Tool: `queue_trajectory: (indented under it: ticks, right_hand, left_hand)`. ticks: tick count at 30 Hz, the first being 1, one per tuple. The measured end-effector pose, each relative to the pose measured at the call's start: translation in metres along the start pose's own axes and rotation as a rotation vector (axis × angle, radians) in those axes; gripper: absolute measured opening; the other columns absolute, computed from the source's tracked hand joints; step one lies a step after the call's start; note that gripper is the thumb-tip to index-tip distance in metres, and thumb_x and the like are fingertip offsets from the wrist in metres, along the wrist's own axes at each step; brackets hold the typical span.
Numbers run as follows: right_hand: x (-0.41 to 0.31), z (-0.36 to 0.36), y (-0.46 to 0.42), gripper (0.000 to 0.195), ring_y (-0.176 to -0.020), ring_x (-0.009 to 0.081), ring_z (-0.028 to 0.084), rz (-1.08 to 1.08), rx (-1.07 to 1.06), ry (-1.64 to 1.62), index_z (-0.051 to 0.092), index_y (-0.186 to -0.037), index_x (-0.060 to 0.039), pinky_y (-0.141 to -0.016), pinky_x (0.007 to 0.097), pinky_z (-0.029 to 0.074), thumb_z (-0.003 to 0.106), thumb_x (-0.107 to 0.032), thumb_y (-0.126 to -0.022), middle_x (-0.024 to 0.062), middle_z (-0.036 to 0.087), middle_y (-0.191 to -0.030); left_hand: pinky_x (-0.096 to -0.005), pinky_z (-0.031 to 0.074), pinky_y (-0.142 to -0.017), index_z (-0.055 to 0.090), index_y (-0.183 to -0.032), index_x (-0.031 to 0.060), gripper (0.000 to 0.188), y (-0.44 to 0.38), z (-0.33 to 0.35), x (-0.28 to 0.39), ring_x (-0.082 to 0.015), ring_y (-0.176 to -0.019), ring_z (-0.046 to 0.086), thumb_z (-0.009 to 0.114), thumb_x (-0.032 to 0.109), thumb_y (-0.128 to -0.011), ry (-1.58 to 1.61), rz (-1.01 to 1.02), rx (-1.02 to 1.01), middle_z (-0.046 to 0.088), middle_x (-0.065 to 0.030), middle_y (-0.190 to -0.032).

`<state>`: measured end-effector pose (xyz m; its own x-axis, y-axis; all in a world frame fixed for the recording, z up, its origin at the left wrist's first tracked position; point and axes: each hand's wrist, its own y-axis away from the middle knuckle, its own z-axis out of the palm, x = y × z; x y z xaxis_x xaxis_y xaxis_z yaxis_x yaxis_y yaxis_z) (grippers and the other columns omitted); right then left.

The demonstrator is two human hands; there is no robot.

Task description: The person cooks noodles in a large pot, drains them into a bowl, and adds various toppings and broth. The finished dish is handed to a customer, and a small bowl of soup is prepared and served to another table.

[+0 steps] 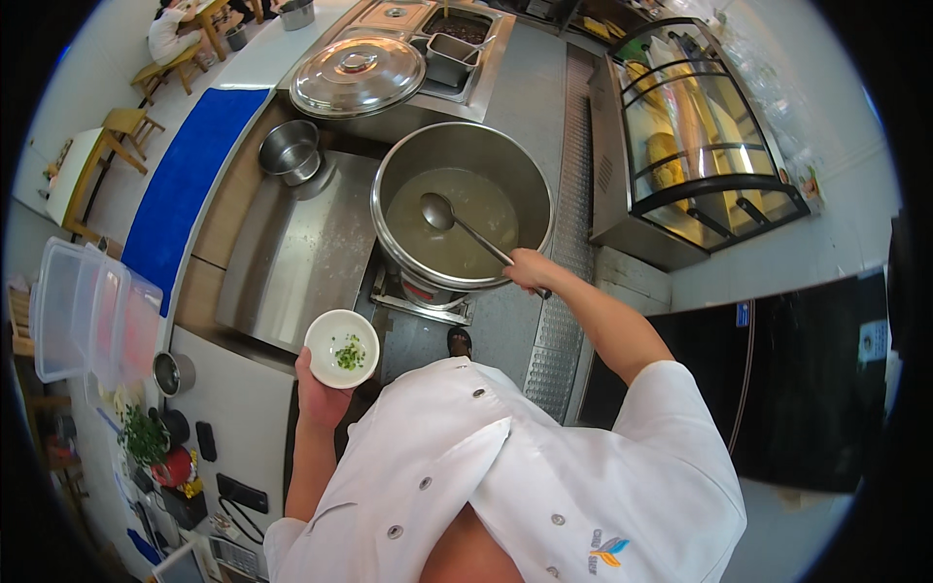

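Note:
A white bowl (321, 337) with chopped green herbs (350, 355) in its bottom rests in my left hand (325, 397), held near the counter's edge. My right hand (531, 270) grips the handle of a metal ladle (438, 211) over the rim of a large steel stockpot (466, 143). Inside the pot is a cloudy, pale broth (466, 251). The ladle's bowl is over the broth; whether it touches the liquid I cannot tell. Beyond the pot, a round steel lid (357, 76) lies across the edge of the steel counter.
Left of the pot are a steel worktop (291, 255) and a small steel pot (289, 153). A glass display case (692, 124) stands at the right. Plastic boxes (87, 313) and a potted plant (143, 437) line the left counter. A person (173, 33) sits far off.

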<state>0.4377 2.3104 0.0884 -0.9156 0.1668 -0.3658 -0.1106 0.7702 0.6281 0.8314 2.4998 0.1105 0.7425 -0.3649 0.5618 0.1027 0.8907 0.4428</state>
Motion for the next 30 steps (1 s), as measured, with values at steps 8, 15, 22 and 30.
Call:
queue_trajectory:
  ticks: [8,15,22,30]
  right_hand:
    - [0.026,-0.034,-0.085,0.018,-0.054,0.0252,0.067,0.116,-0.175,0.265,0.067,-0.074,0.0048,-0.050,0.0382,0.055,0.051,0.000,-0.080,0.0159,0.068,-0.069]
    - [0.042,-0.015,-0.056,0.025,-0.042,0.0123,0.049,0.101,-0.341,-0.823,0.054,-0.067,-0.0030,-0.037,0.0287,0.041,0.060,-0.012,-0.089,0.0036,0.051,-0.054]
    - [0.085,0.004,0.014,0.022,-0.042,0.0107,0.048,0.035,-0.297,-0.919,0.053,-0.073,-0.0071,-0.039,0.0269,0.041,0.058,-0.018,-0.091,0.0008,0.052,-0.058]
    - [0.104,-0.008,0.075,0.022,-0.042,0.0106,0.047,-0.035,-0.310,-1.057,0.053,-0.080,-0.0065,-0.041,0.0268,0.040,0.061,-0.022,-0.093,0.0007,0.052,-0.058]
  left_hand:
    - [-0.0477,0.056,-0.083,0.045,-0.138,0.0113,0.060,-0.019,0.084,-0.052,-0.0282,-0.112,0.062,0.028,0.052,-0.098,0.039,0.097,0.207,0.059,-0.0094,-0.128]
    - [-0.0420,0.053,-0.088,0.046,-0.137,0.0117,0.059,-0.035,0.110,-0.066,-0.0244,-0.114,0.060,0.028,0.053,-0.099,0.005,0.073,0.201,0.057,-0.0076,-0.131]
    - [-0.0427,0.049,-0.095,0.042,-0.140,0.0061,0.049,-0.085,0.123,-0.063,-0.0248,-0.122,0.055,0.030,0.038,-0.105,-0.024,0.113,0.126,0.052,-0.0106,-0.138]
    - [-0.0497,0.050,-0.094,0.040,-0.138,0.0069,0.039,-0.159,0.107,-0.050,-0.0276,-0.118,0.056,0.044,0.019,-0.101,-0.150,0.034,0.038,0.053,-0.0113,-0.133]
